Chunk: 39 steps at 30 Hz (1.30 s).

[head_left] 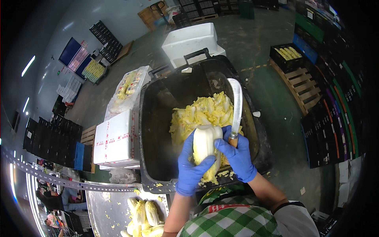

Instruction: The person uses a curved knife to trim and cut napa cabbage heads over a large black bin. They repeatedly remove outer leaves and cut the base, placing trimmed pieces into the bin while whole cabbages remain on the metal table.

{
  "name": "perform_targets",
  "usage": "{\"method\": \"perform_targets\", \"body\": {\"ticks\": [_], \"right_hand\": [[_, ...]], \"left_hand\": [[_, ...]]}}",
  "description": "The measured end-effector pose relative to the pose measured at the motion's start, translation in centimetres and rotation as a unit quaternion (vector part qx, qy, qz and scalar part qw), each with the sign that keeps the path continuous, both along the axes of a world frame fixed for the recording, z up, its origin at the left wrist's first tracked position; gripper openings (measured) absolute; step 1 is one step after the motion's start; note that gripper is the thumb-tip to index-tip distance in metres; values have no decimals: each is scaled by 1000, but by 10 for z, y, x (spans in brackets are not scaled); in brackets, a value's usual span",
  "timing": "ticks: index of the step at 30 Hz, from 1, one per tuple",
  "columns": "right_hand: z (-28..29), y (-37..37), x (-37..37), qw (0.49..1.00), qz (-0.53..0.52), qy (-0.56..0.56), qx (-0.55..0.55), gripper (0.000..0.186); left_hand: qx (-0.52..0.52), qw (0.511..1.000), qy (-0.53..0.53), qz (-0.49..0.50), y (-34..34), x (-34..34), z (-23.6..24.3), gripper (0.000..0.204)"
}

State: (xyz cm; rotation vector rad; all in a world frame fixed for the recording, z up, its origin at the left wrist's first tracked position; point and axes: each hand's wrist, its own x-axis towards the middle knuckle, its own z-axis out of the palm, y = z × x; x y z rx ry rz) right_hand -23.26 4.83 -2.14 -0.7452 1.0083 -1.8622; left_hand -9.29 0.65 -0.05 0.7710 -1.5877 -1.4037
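A head of napa cabbage (205,143), its white base pointing up and away, is gripped in my gloved left hand (189,168) over a large black bin (155,162). My right hand (239,160), in a blue glove too, closes round the wooden handle of a knife (237,104). The knife's long curved blade points up and away from me. Right thumb and fingers also press against the cabbage's right side. Below the hands, a heap of yellow cabbage leaves (203,111) lies inside the bin.
Several cabbages (152,213) lie on a metal table (103,205) at lower left. White foam boxes (114,138) stand left of the bin, and another foam box (190,39) is beyond it. Stacked black crates and a wooden pallet (303,87) stand on the right.
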Motion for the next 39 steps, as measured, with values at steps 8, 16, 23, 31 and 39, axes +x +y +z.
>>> {"method": "perform_targets", "body": {"ticks": [8, 16, 23, 31, 39], "right_hand": [[31, -22, -53, 881, -178, 383, 214, 27], [13, 5, -9, 970, 172, 172, 2, 34], [19, 0, 4, 973, 165, 150, 56, 34], [10, -23, -25, 979, 2, 201, 36, 21], [4, -36, -66, 803, -194, 555, 97, 36]], "left_hand": [[272, 924, 257, 80, -5, 17, 3, 67], [144, 972, 184, 32, 4, 20, 3, 65], [84, 979, 162, 94, 6, 18, 5, 73], [137, 964, 214, 75, 5, 27, -6, 80], [283, 887, 351, -101, -1, 33, -7, 82]]}}
